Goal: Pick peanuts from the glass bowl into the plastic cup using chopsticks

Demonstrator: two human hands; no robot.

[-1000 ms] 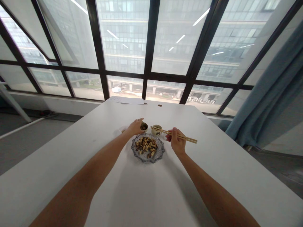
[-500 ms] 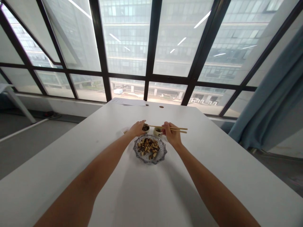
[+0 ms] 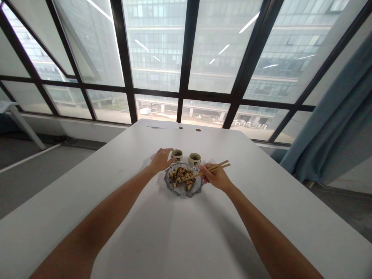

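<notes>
Head view shows our right hand [image 3: 215,176] pinching chopsticks [image 3: 194,176], their tips at the nut-like pieces [image 3: 179,174] in the glass bowl [image 3: 174,190] on the desk [image 3: 180,236]; our left hand [image 3: 161,160] is loosely spread beside the left cup [image 3: 178,158]. Dark contents sit in it and the right cup [image 3: 194,159]; plenty is left in the bowl. Dark characters mark both cups, too small for us to read.
</notes>
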